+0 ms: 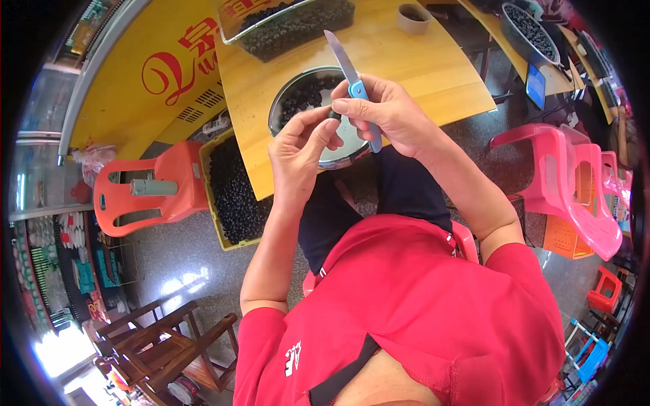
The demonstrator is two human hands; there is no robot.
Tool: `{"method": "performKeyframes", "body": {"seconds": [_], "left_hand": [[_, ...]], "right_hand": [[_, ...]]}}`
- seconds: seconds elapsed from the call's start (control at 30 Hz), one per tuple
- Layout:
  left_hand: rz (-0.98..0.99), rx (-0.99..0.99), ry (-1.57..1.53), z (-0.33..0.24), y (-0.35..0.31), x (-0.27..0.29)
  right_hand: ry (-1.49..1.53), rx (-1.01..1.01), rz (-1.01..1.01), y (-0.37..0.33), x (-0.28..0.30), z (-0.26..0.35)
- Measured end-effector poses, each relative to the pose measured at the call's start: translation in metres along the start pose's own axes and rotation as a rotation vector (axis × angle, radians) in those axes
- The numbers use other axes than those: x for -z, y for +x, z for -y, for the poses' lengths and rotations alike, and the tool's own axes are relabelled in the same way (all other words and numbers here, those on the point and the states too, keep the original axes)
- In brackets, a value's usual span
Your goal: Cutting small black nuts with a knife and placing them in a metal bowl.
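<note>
Beyond the hands and to their left, a big yellow sign panel [135, 74] with red lettering slants along the wooden table [420, 61]; nearer, just left of the hands, a yellow crate [227, 189] full of small dark pieces sits beside an orange plastic chair [145, 193]. Straight past the hands stands a clear tub [291, 24] of the same dark pieces, and directly under them a round metal basin [298, 95] rests at the table edge. The right hand [386, 111] is clenched around the blue handle of a small knife [352, 78], blade pointing up and away. The left hand [301, 142] pinches a small dark piece [334, 115] between thumb and fingertips, touching the right hand's thumb over the basin. Pink chairs [575, 183] stand well off to the right.
</note>
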State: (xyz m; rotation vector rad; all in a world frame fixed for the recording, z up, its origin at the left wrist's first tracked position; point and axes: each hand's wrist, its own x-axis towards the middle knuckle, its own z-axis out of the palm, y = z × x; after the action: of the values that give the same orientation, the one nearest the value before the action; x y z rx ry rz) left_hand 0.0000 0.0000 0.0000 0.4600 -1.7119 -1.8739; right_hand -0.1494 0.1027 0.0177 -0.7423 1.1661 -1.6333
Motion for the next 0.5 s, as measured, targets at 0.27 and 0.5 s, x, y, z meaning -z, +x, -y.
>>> {"method": "performKeyframes", "body": {"seconds": [0.27, 0.5], "left_hand": [[-0.097, -0.185, 0.055, 0.006, 0.003, -0.007], [-0.136, -0.126, -0.105, 0.009, 0.004, -0.011]], "right_hand": [[-0.019, 0.086, -0.039, 0.002, -0.004, -0.002], [0.04, 0.083, -0.027, 0.003, 0.0, 0.002]]}}
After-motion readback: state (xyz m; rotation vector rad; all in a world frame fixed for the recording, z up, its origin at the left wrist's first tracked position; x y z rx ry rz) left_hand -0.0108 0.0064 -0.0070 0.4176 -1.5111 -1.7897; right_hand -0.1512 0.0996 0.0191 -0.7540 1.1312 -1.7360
